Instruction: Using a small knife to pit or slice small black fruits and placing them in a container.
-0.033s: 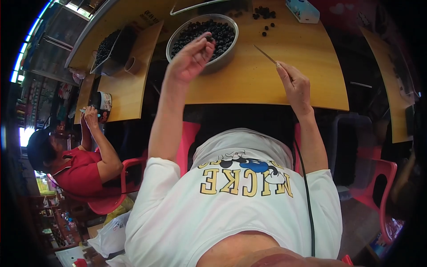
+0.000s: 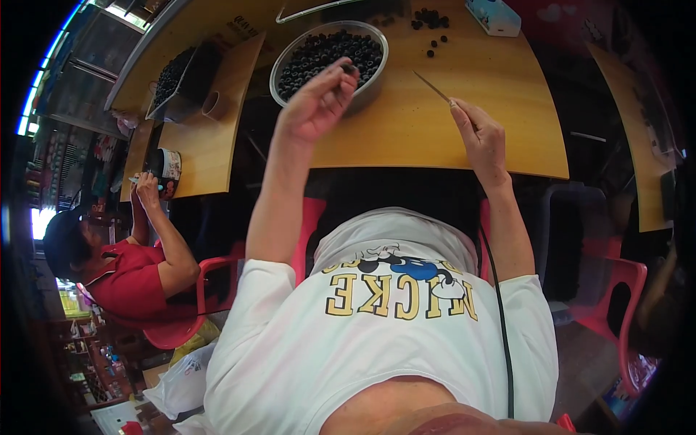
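Note:
My left hand [image 2: 315,101] is raised over the near rim of a round metal bowl [image 2: 281,64] full of small dark round pieces. Its fingertips pinch one dark piece [image 2: 349,69]. My right hand [image 2: 482,138] rests at the front of the wooden table [image 2: 435,138] and holds a thin pointed stick [image 2: 433,87], angled up and to the left toward the bowl. The two hands are apart, with the stick's tip a short way right of the bowl.
Loose dark pieces [image 2: 429,25] and a pale blue box [image 2: 494,16] lie at the table's far side. A dark tray of pieces [image 2: 174,76] and a small cup [image 2: 214,105] sit to the left. A seated person in red [image 2: 130,279] handles a tin [image 2: 165,168]. Red chairs [image 2: 623,290] stand around.

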Demonstrator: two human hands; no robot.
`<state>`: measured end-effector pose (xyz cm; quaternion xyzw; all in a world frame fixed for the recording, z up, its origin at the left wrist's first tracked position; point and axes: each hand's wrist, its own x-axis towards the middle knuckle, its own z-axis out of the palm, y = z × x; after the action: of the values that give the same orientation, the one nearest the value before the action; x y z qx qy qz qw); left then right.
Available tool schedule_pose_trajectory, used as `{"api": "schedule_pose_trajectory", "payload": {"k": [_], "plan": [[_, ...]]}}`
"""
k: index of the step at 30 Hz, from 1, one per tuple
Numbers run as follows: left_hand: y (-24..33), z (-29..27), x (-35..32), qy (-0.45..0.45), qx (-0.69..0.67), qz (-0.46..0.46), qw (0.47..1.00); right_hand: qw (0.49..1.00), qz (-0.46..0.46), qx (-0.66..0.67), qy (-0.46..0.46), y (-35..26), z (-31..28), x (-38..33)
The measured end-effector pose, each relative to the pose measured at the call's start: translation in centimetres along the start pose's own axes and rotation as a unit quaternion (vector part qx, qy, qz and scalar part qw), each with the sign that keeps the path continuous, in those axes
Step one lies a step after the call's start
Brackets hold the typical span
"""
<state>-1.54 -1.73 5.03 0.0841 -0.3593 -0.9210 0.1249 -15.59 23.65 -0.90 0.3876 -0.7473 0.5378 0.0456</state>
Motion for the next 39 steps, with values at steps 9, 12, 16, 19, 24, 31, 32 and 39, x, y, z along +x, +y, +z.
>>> {"api": "schedule_pose_trajectory", "payload": {"k": [9, 12, 16, 19, 24, 31, 32, 39], "plan": [[-9.3, 4.2, -3.3, 0.032, -0.193, -0.105, 0.975, 0.995, -0.006, 0.094, -0.024, -0.9, -1.6, -0.8], [-9.9, 4.5, -3.7, 0.031, -0.184, -0.093, 0.978, 0.994, -0.036, 0.098, -0.035, -1.7, -2.3, -1.1], [-10.3, 4.1, -3.6, -0.006, -0.195, -0.082, 0.977, 0.99, -0.111, 0.052, -0.074, -2.9, -3.1, -1.7], [-10.7, 4.3, -4.3, 0.026, -0.206, -0.06, 0.976, 0.979, -0.19, 0.022, -0.071, -3.6, -3.2, -2.3], [-10.6, 4.3, -4.6, -0.002, -0.142, -0.02, 0.99, 0.958, -0.28, -0.039, -0.039, -4.8, -2.9, -2.7], [-11.0, 4.8, -5.0, -0.014, -0.11, -0.009, 0.994, 0.955, -0.286, -0.073, -0.013, -5.0, -2.9, -2.6], [-11.0, 4.8, -4.9, -0.013, -0.111, -0.01, 0.994, 0.955, -0.288, -0.071, -0.01, -5.0, -2.9, -2.6], [-10.9, 5.3, -5.1, -0.015, -0.082, -0.011, 0.996, 0.955, -0.285, -0.079, -0.016, -4.7, -2.8, -2.6]]}}
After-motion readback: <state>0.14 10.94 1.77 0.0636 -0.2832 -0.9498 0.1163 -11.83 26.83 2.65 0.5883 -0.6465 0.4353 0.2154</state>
